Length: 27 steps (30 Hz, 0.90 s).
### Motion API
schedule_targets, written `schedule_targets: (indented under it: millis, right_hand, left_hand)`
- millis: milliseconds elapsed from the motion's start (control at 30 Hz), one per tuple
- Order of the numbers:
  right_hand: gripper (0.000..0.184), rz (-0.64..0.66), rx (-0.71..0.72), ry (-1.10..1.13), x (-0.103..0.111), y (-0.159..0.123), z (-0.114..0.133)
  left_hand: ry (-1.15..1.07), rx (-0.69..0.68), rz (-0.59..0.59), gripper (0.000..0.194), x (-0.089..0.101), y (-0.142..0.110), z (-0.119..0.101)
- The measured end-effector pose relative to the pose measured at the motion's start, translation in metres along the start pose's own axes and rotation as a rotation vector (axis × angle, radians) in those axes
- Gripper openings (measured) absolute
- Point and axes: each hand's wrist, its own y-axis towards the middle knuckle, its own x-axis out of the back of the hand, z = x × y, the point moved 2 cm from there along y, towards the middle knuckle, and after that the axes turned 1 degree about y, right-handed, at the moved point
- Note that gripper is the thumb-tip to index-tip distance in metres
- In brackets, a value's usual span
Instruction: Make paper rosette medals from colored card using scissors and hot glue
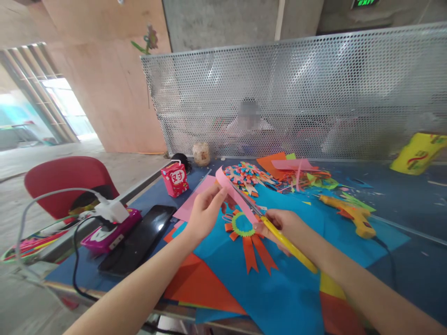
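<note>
A pink paper strip (240,203) is pinched near its curled upper end by my left hand (204,209). Yellow-handled scissors (289,244) are gripped in my right hand (284,228), their blades lying along the strip. My right fingers also touch the strip's lower end. Beneath my hands, an orange paper rosette (249,249) with a yellow-green ring and two notched tails lies on blue paper (279,288). Whether the blades are cutting the strip I cannot tell.
Behind lies a pile of finished rosettes (249,174) beside paper scraps (307,179). A yellow glue gun (349,214) rests at right. Left are a red drink carton (174,179), a phone (139,237) and a purple power strip (108,237). A perforated metal screen (296,83) stands across the back.
</note>
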Motion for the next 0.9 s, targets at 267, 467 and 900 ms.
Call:
schedule_targets:
  millis: [267,467,900]
  right_hand:
    - [0.027,-0.048,0.079,-0.007,-0.007,0.008,-0.021]
    - [0.027,-0.006,0.144,0.112,-0.011,0.012,-0.029]
    - [0.028,-0.016,0.178,0.074,-0.008,0.008,-0.023]
  left_hand:
    - [-0.057,-0.032,-0.090,0.017,0.002,0.005,0.003]
    - [-0.004,-0.023,-0.056,0.018,-0.002,0.002,0.000]
    - [-0.084,-0.002,-0.083,0.018,-0.001,0.000,-0.002]
